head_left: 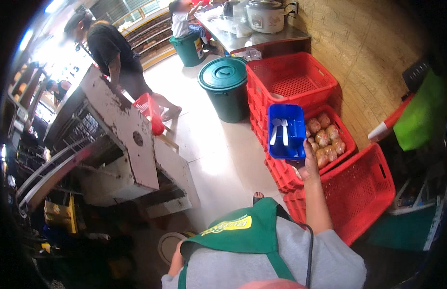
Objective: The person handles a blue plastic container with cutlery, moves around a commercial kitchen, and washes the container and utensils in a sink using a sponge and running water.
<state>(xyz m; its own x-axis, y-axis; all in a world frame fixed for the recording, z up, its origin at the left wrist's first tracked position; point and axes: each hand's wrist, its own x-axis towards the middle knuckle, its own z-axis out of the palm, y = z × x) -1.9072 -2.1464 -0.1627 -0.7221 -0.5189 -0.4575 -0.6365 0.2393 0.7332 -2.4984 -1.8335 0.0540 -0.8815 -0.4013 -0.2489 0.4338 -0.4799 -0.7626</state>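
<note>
My right hand holds a blue plastic tub out ahead of me, with the thumb along its near right edge. Inside the tub lie a white plastic spoon and a white plastic fork, side by side. Just right of the tub, a red plastic crate holds several wrapped round buns. My left hand is out of view; only part of that arm shows beside my green apron.
Other red crates stand stacked by the brick-patterned wall. A lidded green bin is left of them, below a metal-topped table with a rice cooker. At left, a person bends over a worn white machine. Another sits farther back.
</note>
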